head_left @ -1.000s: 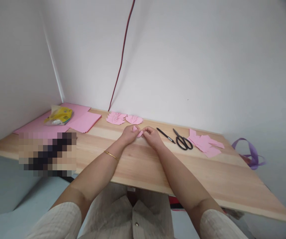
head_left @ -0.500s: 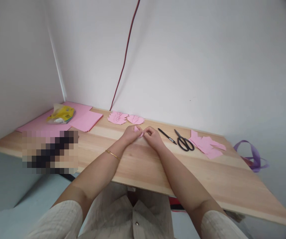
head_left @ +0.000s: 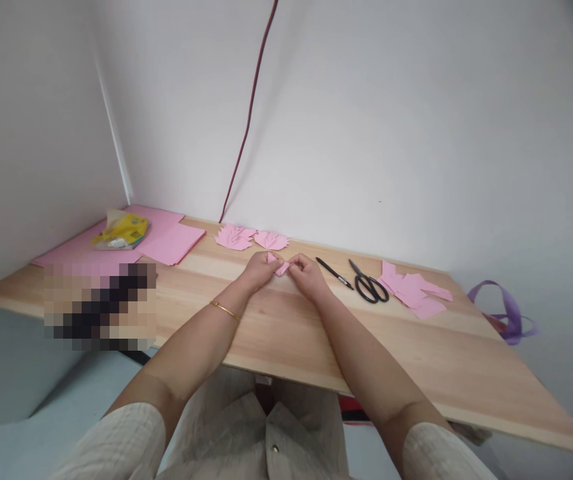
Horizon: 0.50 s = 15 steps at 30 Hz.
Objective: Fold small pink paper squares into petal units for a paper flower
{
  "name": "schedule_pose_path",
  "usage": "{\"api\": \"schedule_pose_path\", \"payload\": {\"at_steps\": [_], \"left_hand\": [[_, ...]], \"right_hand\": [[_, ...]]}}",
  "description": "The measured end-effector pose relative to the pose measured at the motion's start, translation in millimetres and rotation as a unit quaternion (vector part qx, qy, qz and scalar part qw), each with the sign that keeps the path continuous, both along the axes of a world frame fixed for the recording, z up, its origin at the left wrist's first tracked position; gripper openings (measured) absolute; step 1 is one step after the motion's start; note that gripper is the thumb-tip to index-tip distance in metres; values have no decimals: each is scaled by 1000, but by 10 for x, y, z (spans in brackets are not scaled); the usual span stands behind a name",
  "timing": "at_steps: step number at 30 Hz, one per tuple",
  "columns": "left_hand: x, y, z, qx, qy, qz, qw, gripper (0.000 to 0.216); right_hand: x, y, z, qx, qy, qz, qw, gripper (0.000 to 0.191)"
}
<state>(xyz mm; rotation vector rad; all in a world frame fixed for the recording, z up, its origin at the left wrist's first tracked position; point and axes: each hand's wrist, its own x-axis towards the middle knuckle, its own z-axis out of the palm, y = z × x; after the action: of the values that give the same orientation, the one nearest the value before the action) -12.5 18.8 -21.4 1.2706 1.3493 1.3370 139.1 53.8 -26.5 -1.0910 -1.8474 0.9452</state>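
My left hand (head_left: 259, 270) and my right hand (head_left: 305, 274) meet over the middle of the wooden table (head_left: 286, 333), fingers pinched on a small folded pink paper piece (head_left: 280, 267) held between them. A thin gold bangle sits on my left wrist. Just beyond my hands lie two cut pink paper shapes (head_left: 250, 238) near the wall.
A black pen (head_left: 334, 273) and black scissors (head_left: 369, 285) lie right of my hands, then pink paper scraps (head_left: 414, 290). Pink sheets (head_left: 166, 241) and a yellow tissue pack (head_left: 121, 230) fill the far left corner. A purple ribbon (head_left: 504, 310) hangs off the right end. A red cable (head_left: 246, 127) runs down the wall.
My hands stay together on the pink piece; the fingers shift slightly on it. The view has drifted a little.
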Motion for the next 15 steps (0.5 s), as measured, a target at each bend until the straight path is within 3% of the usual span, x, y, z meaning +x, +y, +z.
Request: {"api": "schedule_pose_path", "payload": {"at_steps": [6,11,15], "left_hand": [[5,39,-25,-10,-76,14,997,18],[-12,81,-66,-22,-150,13,988,22],[-14,84,-71,-26,-187,2,982,23]], "right_hand": [[10,53,-58,-16,35,27,999,19],[-21,1,-44,-38,141,131,981,38],[-31,-55,-12,-13,123,165,978,37]]}}
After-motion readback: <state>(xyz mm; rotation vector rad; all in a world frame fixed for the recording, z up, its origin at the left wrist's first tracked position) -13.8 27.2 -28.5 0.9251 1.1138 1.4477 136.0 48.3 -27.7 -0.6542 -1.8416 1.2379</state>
